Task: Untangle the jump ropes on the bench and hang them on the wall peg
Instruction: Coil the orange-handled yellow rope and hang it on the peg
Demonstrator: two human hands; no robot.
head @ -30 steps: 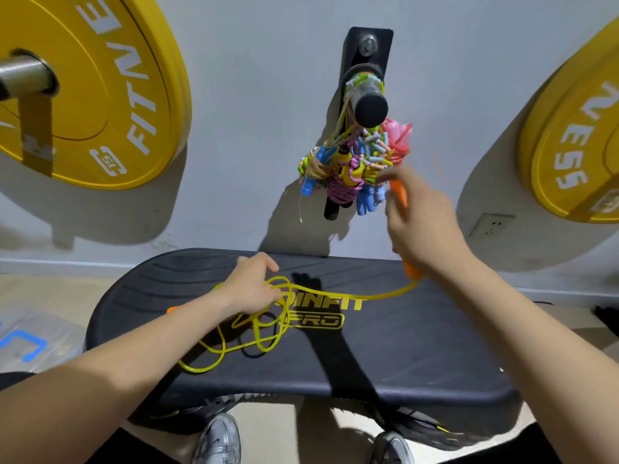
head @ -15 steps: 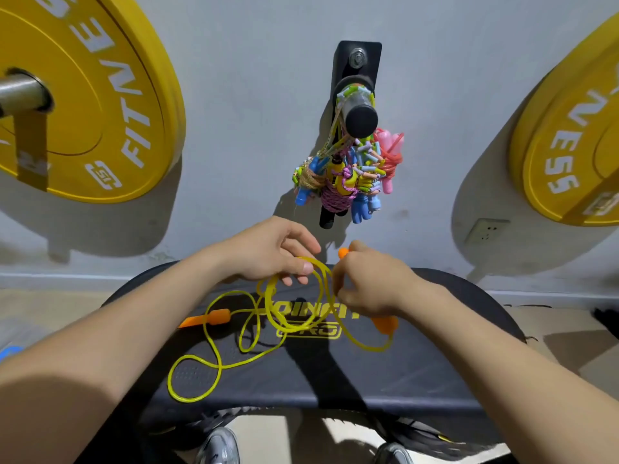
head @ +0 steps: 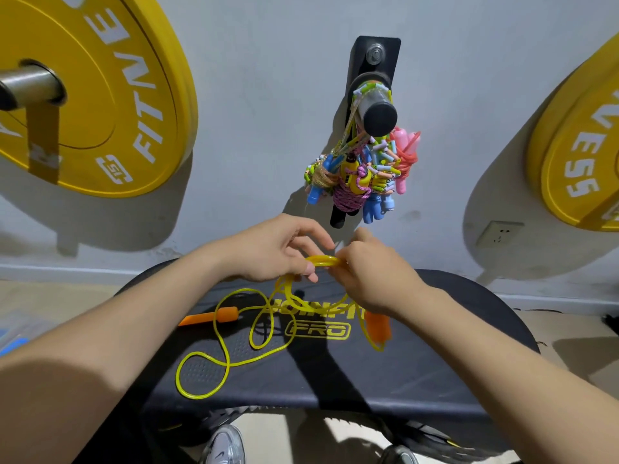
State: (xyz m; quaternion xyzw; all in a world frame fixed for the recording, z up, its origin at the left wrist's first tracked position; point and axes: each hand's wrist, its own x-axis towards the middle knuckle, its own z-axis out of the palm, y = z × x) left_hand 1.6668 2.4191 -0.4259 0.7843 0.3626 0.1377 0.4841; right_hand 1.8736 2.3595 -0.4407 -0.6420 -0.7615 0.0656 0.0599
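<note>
Coil of the thin yellow plastic jump rope [head: 323, 261] sits pinched between left grip [head: 274, 252] and right grip [head: 371, 276] over the black padded desk [head: 435, 363]; best gather remaining loops evenly, uncrossed, before the black wall peg [head: 380, 115].

Both bare forearms reach in from the lower corners and converge, wrists nearly level, hands almost knuckle to knuckle. The left hand [head: 278, 249] sits palm down, its fingers [head: 310, 269] curled under, pinching a loop of the yellow rope [head: 323, 261]. The right hand [head: 371, 272] meets it from the other side, back of the hand facing up, fingers folded in round that same loop. One digit pokes up above the knuckles; whether it's thumb or forefinger is hard to say. The short bit of loop between the two hands is all that parts them. The right wrist bends slightly inward, the left runs straighter.
</note>
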